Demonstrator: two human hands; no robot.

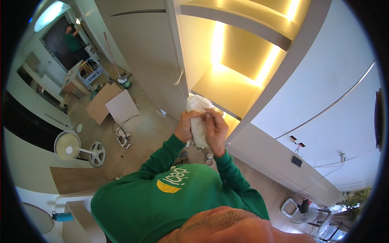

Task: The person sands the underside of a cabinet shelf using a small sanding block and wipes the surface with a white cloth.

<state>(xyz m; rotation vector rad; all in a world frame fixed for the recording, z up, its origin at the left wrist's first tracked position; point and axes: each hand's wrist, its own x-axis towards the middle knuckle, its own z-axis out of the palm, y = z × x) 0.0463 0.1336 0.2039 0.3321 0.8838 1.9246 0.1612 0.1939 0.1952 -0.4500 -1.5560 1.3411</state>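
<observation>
In front of my chest is a long, soft white bundle (199, 131), creased and rounded at its top; whether it is cloth or a packet I cannot tell. My left hand (185, 124) grips its left edge, thumb lying across it. On its right side my right hand (216, 128) has thumb and fingers pinched together against the white surface. The bundle hangs before a lit cabinet with shelves (227, 92), close to the lower shelf's front edge. What lies under my fingers is hidden.
Left of the shelves stands a tall closed door panel (142, 52). Cardboard sheets (122, 106) and a white fan (68, 146) are on the left floor. Small round tubs (209, 163) stand below my hands. Another person (73, 40) is at the far left.
</observation>
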